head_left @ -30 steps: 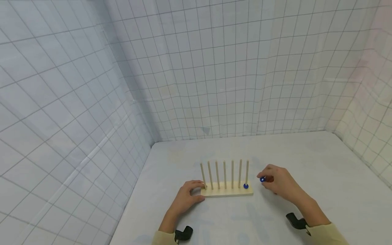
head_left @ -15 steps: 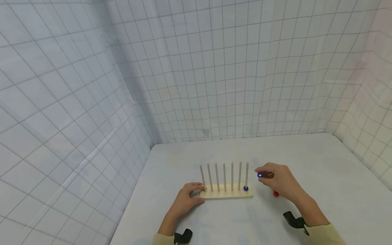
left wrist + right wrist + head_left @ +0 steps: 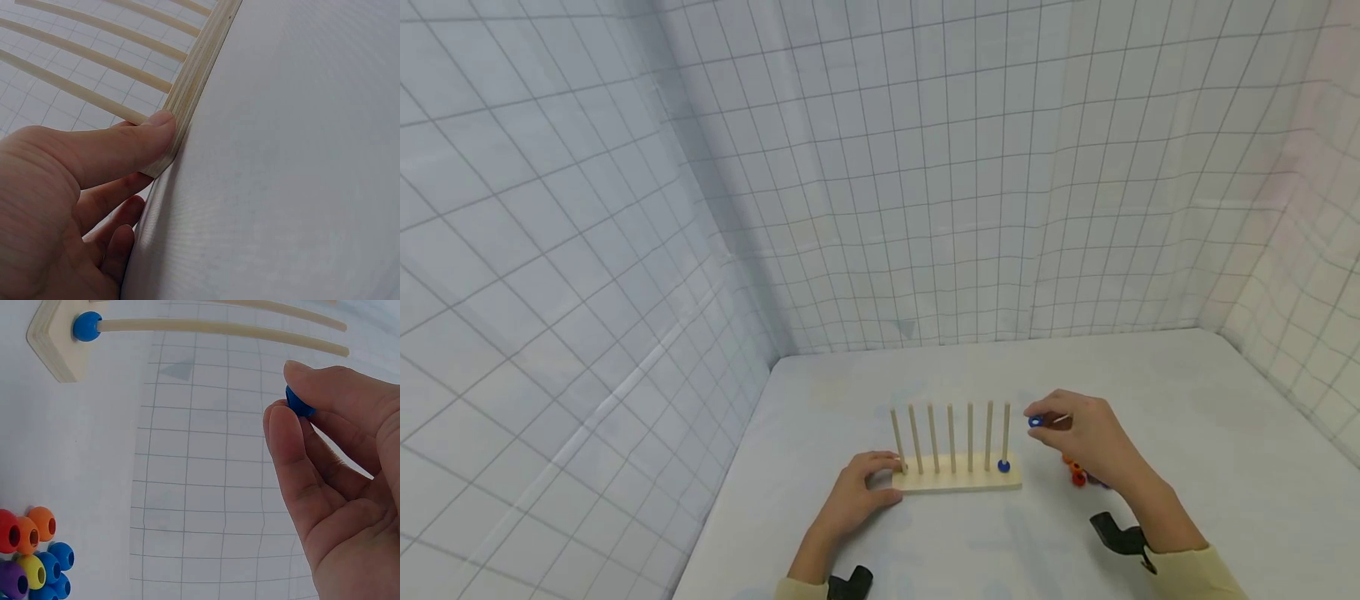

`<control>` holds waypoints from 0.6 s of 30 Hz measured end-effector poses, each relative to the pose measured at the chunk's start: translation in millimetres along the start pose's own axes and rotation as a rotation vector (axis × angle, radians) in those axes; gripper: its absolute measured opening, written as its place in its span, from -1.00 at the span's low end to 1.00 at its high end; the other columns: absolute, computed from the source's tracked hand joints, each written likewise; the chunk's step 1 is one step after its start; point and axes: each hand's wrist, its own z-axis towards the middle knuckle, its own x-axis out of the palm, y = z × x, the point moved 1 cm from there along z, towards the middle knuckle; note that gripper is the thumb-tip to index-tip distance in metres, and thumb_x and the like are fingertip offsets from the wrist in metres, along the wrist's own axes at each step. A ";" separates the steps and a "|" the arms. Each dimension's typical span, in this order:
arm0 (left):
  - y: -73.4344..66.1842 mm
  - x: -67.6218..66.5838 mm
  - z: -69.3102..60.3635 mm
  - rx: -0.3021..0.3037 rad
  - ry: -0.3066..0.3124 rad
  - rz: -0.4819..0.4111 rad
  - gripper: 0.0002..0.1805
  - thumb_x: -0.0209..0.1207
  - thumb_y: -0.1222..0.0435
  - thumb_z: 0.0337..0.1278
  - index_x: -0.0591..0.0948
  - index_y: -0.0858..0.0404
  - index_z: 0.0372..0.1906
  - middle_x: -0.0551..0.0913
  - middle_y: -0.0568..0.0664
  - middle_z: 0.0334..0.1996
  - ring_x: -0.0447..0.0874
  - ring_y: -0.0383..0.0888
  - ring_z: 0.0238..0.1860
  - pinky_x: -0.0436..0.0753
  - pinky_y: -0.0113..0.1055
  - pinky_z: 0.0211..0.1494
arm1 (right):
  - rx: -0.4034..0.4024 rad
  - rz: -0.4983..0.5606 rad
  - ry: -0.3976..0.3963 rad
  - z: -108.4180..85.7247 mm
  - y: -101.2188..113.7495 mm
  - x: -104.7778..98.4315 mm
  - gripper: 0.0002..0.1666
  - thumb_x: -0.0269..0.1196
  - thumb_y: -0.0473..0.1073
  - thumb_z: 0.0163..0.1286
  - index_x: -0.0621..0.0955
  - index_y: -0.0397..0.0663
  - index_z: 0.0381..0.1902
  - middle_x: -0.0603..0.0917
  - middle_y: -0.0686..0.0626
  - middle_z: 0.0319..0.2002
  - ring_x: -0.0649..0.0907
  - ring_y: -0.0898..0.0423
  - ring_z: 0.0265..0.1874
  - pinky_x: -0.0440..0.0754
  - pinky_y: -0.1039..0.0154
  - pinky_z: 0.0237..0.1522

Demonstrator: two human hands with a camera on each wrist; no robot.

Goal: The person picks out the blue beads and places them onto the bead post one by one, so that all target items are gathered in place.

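A pale wooden base (image 3: pixel 955 481) with a row of several upright pegs (image 3: pixel 951 437) stands on the table. On its rightmost peg, down at the base, sits a blue bead (image 3: pixel 87 327). My left hand (image 3: pixel 856 496) grips the base's left end, the thumb on the front edge as the left wrist view shows. Between thumb and fingertips my right hand (image 3: pixel 1086 433) pinches another blue bead (image 3: pixel 299 403), its hole showing in the head view. That hand hovers just right of the rightmost peg, near the height of the peg's top, apart from it.
Loose beads in red (image 3: pixel 7 531), orange (image 3: pixel 42 523), yellow (image 3: pixel 31 570), purple (image 3: pixel 14 579) and blue (image 3: pixel 61 556) lie on the table (image 3: pixel 970 550) below the right hand. Grid-patterned white cloth (image 3: pixel 925 208) walls the table at the back and sides.
My right hand has risen slightly and moved a little left with the blue bead, bringing the loose beads beneath it into the head view. The left hand keeps its hold on the base.
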 end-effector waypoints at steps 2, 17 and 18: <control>-0.2 0.0 -0.4 -0.007 0.004 -0.006 -0.59 0.51 0.19 -0.05 0.74 -0.01 0.00 0.62 -0.18 0.17 0.42 0.04 0.31 0.37 0.14 0.36 | 0.005 -0.002 -0.009 0.8 3.2 -1.4 -0.71 0.51 -0.25 0.17 0.74 0.16 -0.16 0.70 0.22 -0.26 0.70 0.26 -0.31 0.69 0.39 -0.27; 0.0 -0.5 -1.0 -0.008 0.006 -0.022 -0.58 0.51 0.17 -0.04 0.74 0.01 0.02 0.61 -0.19 0.17 0.41 0.02 0.31 0.38 0.12 0.36 | -0.011 0.021 -0.043 11.4 15.7 -9.8 -0.69 0.50 -0.17 0.22 0.75 0.18 -0.07 0.73 0.24 -0.22 0.69 0.27 -0.30 0.70 0.34 -0.26; -0.8 1.5 -0.9 -0.003 0.009 -0.022 -0.57 0.51 0.17 -0.04 0.74 0.01 0.03 0.61 -0.19 0.17 0.42 0.02 0.31 0.39 0.12 0.36 | -0.018 0.016 -0.046 10.6 15.9 -11.8 -0.70 0.50 -0.17 0.22 0.75 0.18 -0.08 0.72 0.24 -0.22 0.69 0.27 -0.30 0.70 0.35 -0.26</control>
